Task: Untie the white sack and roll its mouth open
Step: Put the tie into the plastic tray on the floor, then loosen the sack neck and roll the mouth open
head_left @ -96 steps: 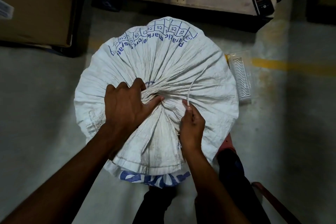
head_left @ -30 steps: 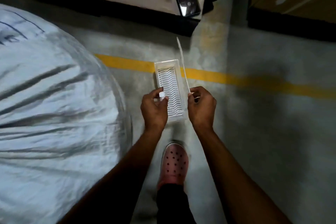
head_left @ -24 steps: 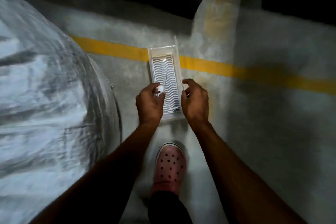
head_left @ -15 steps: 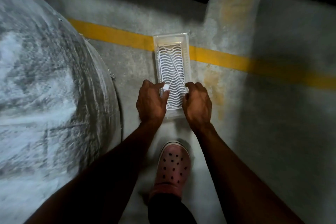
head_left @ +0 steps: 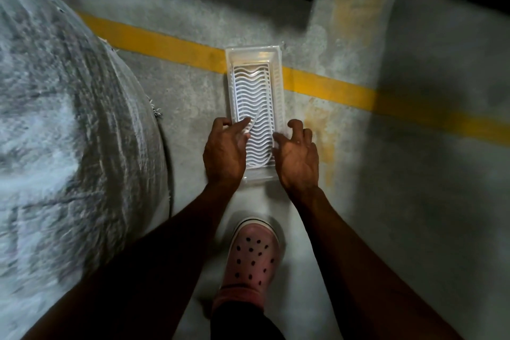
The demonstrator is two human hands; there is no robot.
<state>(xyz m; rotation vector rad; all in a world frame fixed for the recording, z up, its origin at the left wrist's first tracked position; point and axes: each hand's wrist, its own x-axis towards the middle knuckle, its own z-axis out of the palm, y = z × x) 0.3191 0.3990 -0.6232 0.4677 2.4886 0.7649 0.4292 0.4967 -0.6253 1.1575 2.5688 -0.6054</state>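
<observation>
The white woven sack (head_left: 69, 132) fills the left of the view, blurred, and its mouth is out of sight. Both hands are away from it, over a white plastic tray (head_left: 252, 51) with a wavy grid on the floor. A thin white tie (head_left: 256, 116) lies curved inside the tray. My left hand (head_left: 225, 154) rests at the tray's left rim and pinches one end of the tie between thumb and fingers. My right hand (head_left: 298, 157) hovers at the right rim with fingers spread, holding nothing.
A yellow painted line (head_left: 165, 44) crosses the grey concrete floor under the tray. My foot in a pink perforated clog (head_left: 252, 257) stands just below the tray. A dark edge runs along the top right.
Both hands left the sack's gathered mouth with the tie and moved right to the tray. The tie went down into the tray, and my right hand has let go of it.
</observation>
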